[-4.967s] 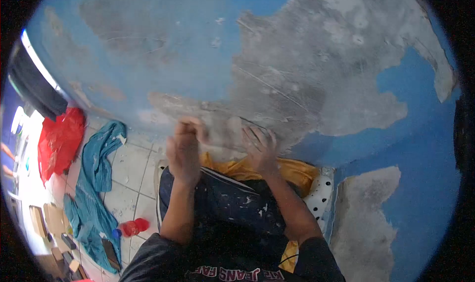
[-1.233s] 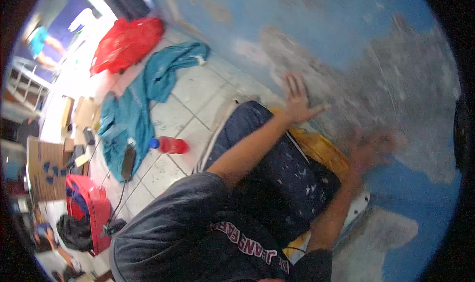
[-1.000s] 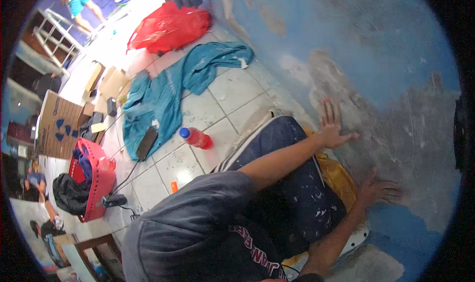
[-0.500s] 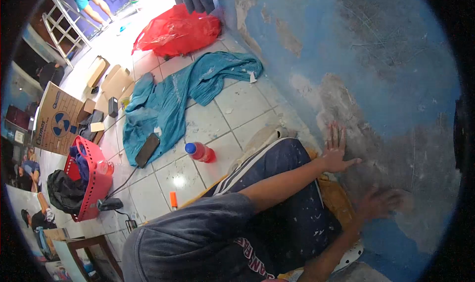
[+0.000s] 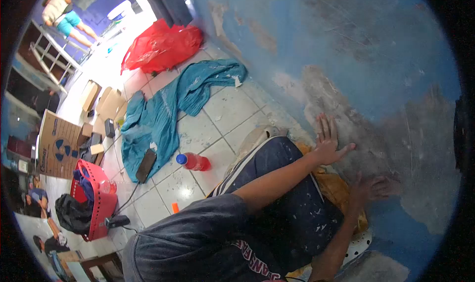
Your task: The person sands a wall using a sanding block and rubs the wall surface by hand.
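My left hand [image 5: 326, 142] lies flat against the wall, fingers stretched and thumb apart, on a grey scraped patch [image 5: 329, 91] of the blue wall [image 5: 292, 20]. Lower down, my right hand [image 5: 370, 188] also presses its palm to the grey surface with fingers extended; it is a little blurred. Neither hand visibly holds anything, though both palms are hidden. My bent leg in dark, paint-spotted trousers [image 5: 282, 168] is beside the wall. A yellowish cloth [image 5: 334, 188] shows between my leg and the wall.
On the tiles are a red-and-blue bottle [image 5: 194, 162], a phone [image 5: 146, 166] on a teal cloth [image 5: 158, 114], a red plastic bag [image 5: 163, 47] and a pink basket [image 5: 102, 203]. Cardboard boxes [image 5: 59, 141] and a ladder [image 5: 52, 59] stand farther off. A person [image 5: 67, 17] stands at the back.
The view has tilted, so floor things appear shifted left and more of the standing person shows. Both hands remain on the wall; any sliding is too small to tell.
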`<action>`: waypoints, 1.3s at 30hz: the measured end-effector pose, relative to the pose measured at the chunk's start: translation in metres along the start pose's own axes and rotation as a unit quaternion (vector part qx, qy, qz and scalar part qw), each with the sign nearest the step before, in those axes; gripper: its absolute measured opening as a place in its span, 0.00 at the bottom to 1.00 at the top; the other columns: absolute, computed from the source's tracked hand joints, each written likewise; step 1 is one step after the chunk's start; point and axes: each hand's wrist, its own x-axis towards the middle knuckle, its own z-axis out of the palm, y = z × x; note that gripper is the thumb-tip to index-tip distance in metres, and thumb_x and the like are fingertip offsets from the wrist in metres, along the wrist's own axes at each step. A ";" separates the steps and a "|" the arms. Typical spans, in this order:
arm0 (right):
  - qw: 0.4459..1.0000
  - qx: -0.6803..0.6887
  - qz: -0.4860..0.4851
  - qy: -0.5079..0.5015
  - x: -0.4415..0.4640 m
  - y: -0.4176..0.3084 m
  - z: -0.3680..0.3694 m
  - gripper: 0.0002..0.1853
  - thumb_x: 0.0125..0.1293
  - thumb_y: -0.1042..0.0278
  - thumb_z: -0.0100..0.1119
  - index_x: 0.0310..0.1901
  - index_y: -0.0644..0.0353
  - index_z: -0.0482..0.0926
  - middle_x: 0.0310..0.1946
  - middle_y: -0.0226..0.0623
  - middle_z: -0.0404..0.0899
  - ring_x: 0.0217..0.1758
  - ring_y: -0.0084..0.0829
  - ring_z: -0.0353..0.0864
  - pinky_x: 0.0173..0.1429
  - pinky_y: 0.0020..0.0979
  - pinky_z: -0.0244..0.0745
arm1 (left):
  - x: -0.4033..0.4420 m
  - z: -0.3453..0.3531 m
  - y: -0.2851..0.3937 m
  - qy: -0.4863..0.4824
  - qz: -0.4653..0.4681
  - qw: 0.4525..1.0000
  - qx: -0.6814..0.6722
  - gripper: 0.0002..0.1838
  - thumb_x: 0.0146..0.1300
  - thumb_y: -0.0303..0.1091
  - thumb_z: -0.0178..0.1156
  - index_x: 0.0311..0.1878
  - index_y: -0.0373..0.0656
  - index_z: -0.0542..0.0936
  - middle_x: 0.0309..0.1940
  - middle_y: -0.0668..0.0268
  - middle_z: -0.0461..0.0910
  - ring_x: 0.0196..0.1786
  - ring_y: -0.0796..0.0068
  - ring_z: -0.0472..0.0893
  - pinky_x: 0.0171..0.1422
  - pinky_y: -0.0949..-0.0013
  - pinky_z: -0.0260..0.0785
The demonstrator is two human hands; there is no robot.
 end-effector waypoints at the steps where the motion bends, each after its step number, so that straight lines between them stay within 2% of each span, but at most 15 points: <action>1: 0.999 -0.016 -0.006 -0.038 0.001 -0.002 -0.008 0.45 0.71 0.32 0.36 0.76 0.58 0.43 0.76 0.59 0.36 0.78 0.62 0.32 0.69 0.75 0.28 | 0.003 0.009 -0.006 0.073 0.013 0.997 0.031 0.66 0.56 0.81 0.42 0.73 0.36 0.22 0.72 0.38 0.12 0.73 0.39 0.12 0.73 0.31 0.32; 5: 0.956 0.072 0.132 -0.252 0.023 0.011 -0.040 0.48 0.71 0.33 0.39 0.75 0.68 0.38 0.75 0.65 0.32 0.77 0.66 0.31 0.71 0.71 0.23 | 0.003 -0.001 -0.006 0.046 0.021 0.999 0.010 0.67 0.59 0.77 0.46 0.70 0.23 0.24 0.69 0.32 0.11 0.72 0.35 0.13 0.76 0.37 0.21; 7: 0.976 0.076 0.090 -0.185 -0.022 0.010 0.001 0.49 0.70 0.33 0.41 0.75 0.66 0.38 0.75 0.65 0.31 0.78 0.65 0.30 0.73 0.68 0.24 | 0.003 0.004 -0.006 0.029 0.026 0.999 -0.017 0.68 0.59 0.75 0.49 0.68 0.19 0.25 0.67 0.30 0.09 0.71 0.33 0.11 0.76 0.38 0.19; 9: 0.908 0.076 0.156 -0.380 -0.007 -0.006 -0.015 0.49 0.70 0.34 0.42 0.75 0.67 0.38 0.75 0.65 0.31 0.78 0.64 0.29 0.72 0.71 0.22 | 0.013 0.018 -0.034 -0.003 0.048 0.996 0.081 0.68 0.60 0.73 0.50 0.67 0.17 0.24 0.65 0.29 0.07 0.70 0.32 0.10 0.75 0.38 0.17; 12: 0.931 -0.038 0.109 -0.345 0.039 -0.008 -0.053 0.50 0.69 0.33 0.43 0.74 0.68 0.39 0.75 0.65 0.33 0.78 0.64 0.29 0.70 0.74 0.19 | 0.007 0.011 -0.020 0.042 0.056 0.996 -0.050 0.67 0.62 0.70 0.52 0.66 0.17 0.21 0.65 0.28 0.07 0.70 0.31 0.10 0.74 0.37 0.14; 14: 0.986 0.012 0.031 -0.161 0.039 0.007 -0.054 0.46 0.64 0.31 0.48 0.73 0.57 0.54 0.72 0.58 0.49 0.78 0.63 0.36 0.62 0.85 0.30 | 0.010 0.014 -0.026 0.032 0.066 0.997 -0.037 0.68 0.62 0.70 0.52 0.66 0.17 0.20 0.65 0.28 0.07 0.70 0.32 0.10 0.73 0.37 0.13; 16: 0.909 0.041 0.108 -0.402 0.035 -0.004 -0.047 0.46 0.66 0.31 0.46 0.72 0.63 0.55 0.75 0.57 0.42 0.79 0.61 0.31 0.64 0.80 0.14 | 0.016 0.018 -0.038 0.010 0.080 0.997 0.009 0.68 0.62 0.70 0.52 0.66 0.18 0.20 0.65 0.29 0.07 0.70 0.34 0.10 0.73 0.38 0.11; 19: 0.961 0.161 0.051 -0.219 0.012 -0.003 -0.032 0.42 0.67 0.33 0.46 0.71 0.61 0.60 0.75 0.57 0.43 0.79 0.61 0.33 0.64 0.80 0.14 | 0.017 0.024 -0.029 0.041 0.066 0.997 -0.017 0.68 0.62 0.72 0.49 0.66 0.18 0.19 0.66 0.30 0.06 0.71 0.35 0.11 0.73 0.37 0.11; 22: 0.957 0.078 0.050 -0.276 0.035 0.017 -0.049 0.44 0.67 0.34 0.48 0.73 0.60 0.56 0.75 0.58 0.42 0.78 0.62 0.33 0.67 0.77 0.16 | 0.016 0.038 -0.016 0.005 0.060 0.998 0.024 0.66 0.62 0.73 0.46 0.67 0.18 0.23 0.66 0.30 0.07 0.72 0.35 0.12 0.74 0.37 0.11; 29: 0.990 0.115 -0.036 -0.074 -0.004 0.004 -0.005 0.47 0.71 0.39 0.46 0.75 0.68 0.40 0.75 0.64 0.37 0.78 0.63 0.32 0.75 0.63 0.25 | 0.009 0.019 -0.025 0.158 0.106 0.981 -0.018 0.67 0.57 0.72 0.55 0.73 0.33 0.23 0.70 0.34 0.12 0.74 0.34 0.18 0.74 0.31 0.24; 30: 0.990 0.120 -0.035 -0.071 0.005 0.000 -0.013 0.46 0.72 0.38 0.43 0.75 0.67 0.39 0.75 0.64 0.38 0.78 0.63 0.33 0.75 0.64 0.28 | -0.010 -0.004 -0.010 0.118 0.080 0.990 0.002 0.66 0.58 0.70 0.56 0.74 0.36 0.24 0.72 0.36 0.15 0.75 0.34 0.23 0.75 0.32 0.28; 32: 0.887 -0.113 0.138 -0.427 0.044 -0.033 -0.069 0.48 0.70 0.32 0.38 0.75 0.66 0.40 0.75 0.65 0.37 0.78 0.63 0.33 0.73 0.67 0.32 | -0.043 -0.034 0.002 0.055 0.063 0.996 0.037 0.59 0.60 0.65 0.58 0.76 0.39 0.34 0.74 0.38 0.29 0.76 0.36 0.39 0.75 0.36 0.39; 33: 0.896 -0.102 0.120 -0.416 0.031 -0.024 -0.054 0.48 0.70 0.32 0.38 0.75 0.66 0.40 0.75 0.65 0.37 0.78 0.63 0.33 0.73 0.67 0.32 | -0.058 -0.046 0.002 0.030 0.075 0.995 0.060 0.54 0.61 0.62 0.59 0.77 0.39 0.42 0.75 0.39 0.39 0.75 0.37 0.50 0.75 0.40 0.47; 35: 0.999 -0.008 -0.004 -0.050 -0.003 0.011 0.003 0.50 0.68 0.27 0.35 0.76 0.63 0.40 0.75 0.64 0.35 0.78 0.64 0.33 0.72 0.71 0.34 | -0.099 -0.091 0.020 -0.150 0.152 0.977 0.015 0.41 0.64 0.56 0.58 0.70 0.36 0.61 0.69 0.42 0.61 0.68 0.44 0.67 0.72 0.50 0.58; 39: 0.999 -0.009 -0.026 -0.027 -0.010 0.019 0.001 0.49 0.68 0.28 0.37 0.76 0.60 0.41 0.76 0.61 0.35 0.78 0.64 0.35 0.71 0.72 0.34 | -0.228 -0.189 0.062 -0.333 0.256 0.904 -0.085 0.35 0.66 0.50 0.60 0.64 0.29 0.68 0.61 0.43 0.72 0.64 0.51 0.72 0.70 0.55 0.62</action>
